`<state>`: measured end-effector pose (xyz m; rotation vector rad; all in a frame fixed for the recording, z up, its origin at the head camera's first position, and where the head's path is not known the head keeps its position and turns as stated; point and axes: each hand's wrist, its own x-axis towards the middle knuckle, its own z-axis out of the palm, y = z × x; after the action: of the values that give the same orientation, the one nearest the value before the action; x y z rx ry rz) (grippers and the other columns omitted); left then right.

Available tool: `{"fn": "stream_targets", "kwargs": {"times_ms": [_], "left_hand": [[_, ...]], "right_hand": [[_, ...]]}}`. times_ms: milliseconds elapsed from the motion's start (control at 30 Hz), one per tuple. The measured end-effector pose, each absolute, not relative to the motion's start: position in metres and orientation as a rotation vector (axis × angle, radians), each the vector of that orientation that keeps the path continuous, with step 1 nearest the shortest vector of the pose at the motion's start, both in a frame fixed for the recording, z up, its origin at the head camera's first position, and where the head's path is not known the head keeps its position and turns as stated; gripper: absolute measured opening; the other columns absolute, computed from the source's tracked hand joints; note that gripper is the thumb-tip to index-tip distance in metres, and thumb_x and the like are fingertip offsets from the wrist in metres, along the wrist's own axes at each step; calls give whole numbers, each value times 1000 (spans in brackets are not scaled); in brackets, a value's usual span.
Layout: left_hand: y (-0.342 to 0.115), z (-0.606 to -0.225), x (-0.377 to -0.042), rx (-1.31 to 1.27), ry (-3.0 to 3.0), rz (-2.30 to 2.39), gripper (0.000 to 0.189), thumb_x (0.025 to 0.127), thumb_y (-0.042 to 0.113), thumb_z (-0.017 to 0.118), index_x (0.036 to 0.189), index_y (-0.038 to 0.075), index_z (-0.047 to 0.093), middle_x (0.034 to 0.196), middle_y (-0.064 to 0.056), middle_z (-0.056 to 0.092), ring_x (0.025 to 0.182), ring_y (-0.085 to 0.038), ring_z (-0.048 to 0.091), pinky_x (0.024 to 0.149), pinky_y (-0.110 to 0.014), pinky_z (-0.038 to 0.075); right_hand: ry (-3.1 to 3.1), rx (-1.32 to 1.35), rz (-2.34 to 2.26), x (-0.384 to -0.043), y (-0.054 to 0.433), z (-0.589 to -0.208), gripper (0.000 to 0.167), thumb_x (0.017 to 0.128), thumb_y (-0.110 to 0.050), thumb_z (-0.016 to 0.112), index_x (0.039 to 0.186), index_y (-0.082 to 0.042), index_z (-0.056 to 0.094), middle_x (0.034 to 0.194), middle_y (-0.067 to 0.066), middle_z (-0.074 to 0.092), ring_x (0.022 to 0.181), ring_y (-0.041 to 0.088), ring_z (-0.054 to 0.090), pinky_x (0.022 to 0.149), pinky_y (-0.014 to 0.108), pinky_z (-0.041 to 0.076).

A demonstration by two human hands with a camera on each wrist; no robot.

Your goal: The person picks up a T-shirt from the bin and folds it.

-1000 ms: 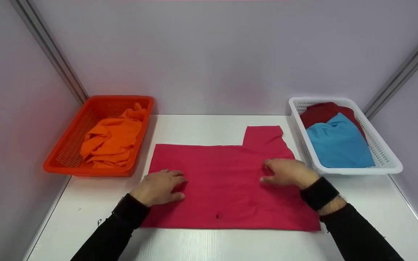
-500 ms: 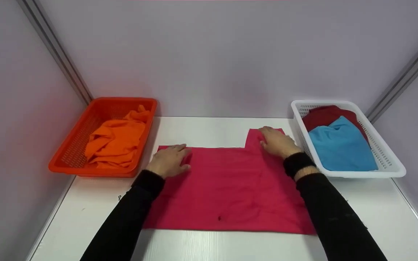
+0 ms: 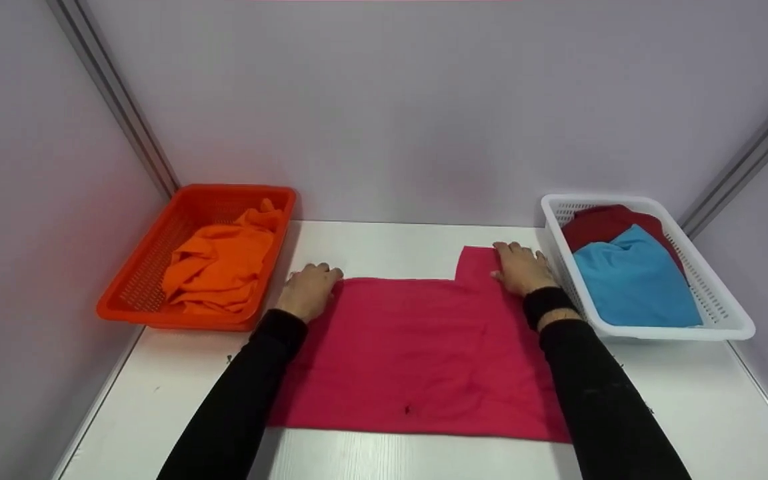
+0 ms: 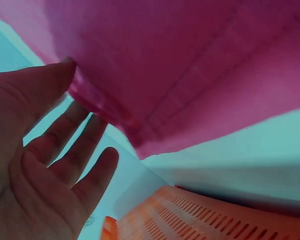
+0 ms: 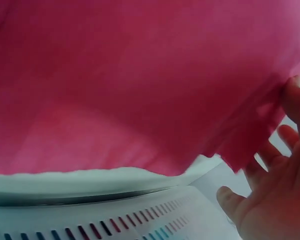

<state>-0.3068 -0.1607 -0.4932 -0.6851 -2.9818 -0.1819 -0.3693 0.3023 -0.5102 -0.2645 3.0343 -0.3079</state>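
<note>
A pinkish-red T-shirt (image 3: 411, 347) lies folded in half on the white table, one sleeve sticking out at its far right. My left hand (image 3: 307, 291) is at the shirt's far left corner. In the left wrist view its thumb (image 4: 60, 75) lies over the hemmed edge and a finger goes under, pinching the cloth. My right hand (image 3: 524, 270) is at the sleeve's outer end; in the right wrist view the thumb (image 5: 292, 97) presses on the cloth with fingers beneath the edge. Some fingertips are hidden under the fabric.
At the left stands an orange-red basket (image 3: 117, 293) with crumpled orange cloth (image 3: 217, 267) inside. A white basket (image 3: 724, 320) at the right holds a blue cloth (image 3: 637, 283) and a dark red cloth (image 3: 607, 227). White walls enclose the table (image 3: 344, 460) behind and at both sides.
Both hands have moved away from me, from resting over the shirt to its far edge, the right one up to the sleeve. They now pinch the edge. The shirt lies much as before.
</note>
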Motion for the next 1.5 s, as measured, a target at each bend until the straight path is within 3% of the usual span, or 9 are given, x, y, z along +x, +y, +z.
{"fn": "stream_targets", "kwargs": {"times_ms": [133, 233, 367, 667, 800, 967, 1200, 1367, 1500], "left_hand": [[-167, -499, -314, -728, -2897, -146, 16, 104, 7, 83, 119, 5, 81, 112, -20, 82, 108, -44, 77, 90, -63, 68], [-168, -498, -316, -737, -2891, -121, 13, 107, 15, 84, 116, 5, 82, 109, -19, 83, 106, -43, 78, 91, -61, 67], [-164, -488, -313, -731, -2922, -68, 13, 110, 15, 82, 116, 4, 84, 109, -21, 85, 107, -46, 79, 94, -59, 67], [-167, -479, -318, -756, -2904, 54, 11, 107, 16, 85, 108, 6, 87, 104, -17, 86, 102, -42, 78, 93, -56, 67], [-173, -473, -320, -766, -2861, -29, 10, 104, 15, 86, 103, 6, 83, 105, -15, 83, 104, -41, 76, 93, -56, 65], [-181, -467, -321, -861, -2864, -137, 13, 108, 16, 83, 105, 7, 74, 96, -12, 82, 98, -38, 75, 99, -56, 64], [-191, -464, -320, -871, -2864, -193, 9, 111, 12, 80, 117, 7, 74, 100, -12, 83, 91, -34, 78, 93, -50, 71], [-190, -460, -316, -896, -2854, -175, 14, 109, 10, 82, 123, 7, 79, 109, -13, 84, 97, -35, 80, 92, -49, 73], [-186, -455, -312, -931, -2856, -113, 9, 108, 6, 82, 116, 8, 82, 106, -12, 81, 95, -34, 79, 88, -46, 73]], "right_hand": [[3039, -299, -260, -363, 293, -492, 67, 113, -26, 78, 167, 5, 53, 161, 40, 61, 151, 64, 58, 129, 80, 46], [3025, -328, -199, -359, 288, -481, 54, 118, -30, 70, 156, 9, 62, 150, 40, 69, 143, 63, 64, 122, 77, 53], [3034, -292, -199, -358, 286, -478, 43, 120, -29, 66, 141, 8, 69, 139, 37, 75, 136, 61, 69, 116, 77, 56], [3095, -319, -222, -364, 287, -477, 20, 108, -14, 76, 118, 3, 70, 114, 28, 77, 116, 55, 76, 101, 74, 60], [3141, -319, -284, -365, 286, -468, 21, 107, -13, 78, 121, -2, 66, 104, 24, 81, 107, 51, 80, 98, 71, 59], [3147, -354, -332, -357, 283, -445, 36, 107, -13, 78, 139, 0, 67, 115, 26, 82, 116, 50, 79, 107, 71, 56], [3128, -497, -219, -341, 286, -407, 20, 100, -13, 81, 116, -2, 74, 107, 22, 80, 105, 45, 79, 98, 69, 63], [3012, -561, -281, -325, 290, -386, 30, 99, -12, 83, 126, -5, 73, 106, 18, 80, 98, 37, 76, 94, 62, 66], [2922, -684, -297, -312, 293, -374, 28, 98, -8, 86, 124, -7, 76, 102, 11, 79, 93, 27, 72, 90, 52, 64]]}}
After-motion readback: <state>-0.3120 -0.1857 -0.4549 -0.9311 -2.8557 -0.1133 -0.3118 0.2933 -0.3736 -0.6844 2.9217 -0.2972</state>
